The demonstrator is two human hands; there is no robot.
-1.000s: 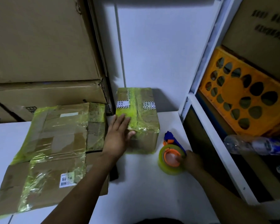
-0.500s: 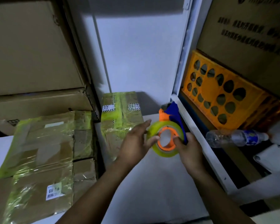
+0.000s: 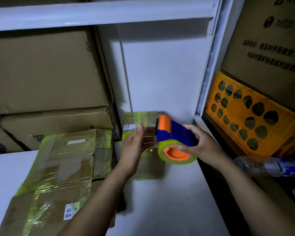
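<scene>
Now the right hand (image 3: 200, 143) has its fingers (image 3: 192, 129) curled round the blue handle of the tape dispenser (image 3: 173, 136), holding it in the air just above the small taped box (image 3: 152, 167). The left hand (image 3: 134, 147) is flat with straight fingers, holds nothing, and is over that box too. A big flat box (image 3: 66, 159) lies left of the small box, and an orange crate (image 3: 249, 116) stands well off to its right.

Both forearms forward, left hand (image 3: 134, 145) straight-fingered with palm inward, right hand (image 3: 200, 144) in a curled grip.
</scene>
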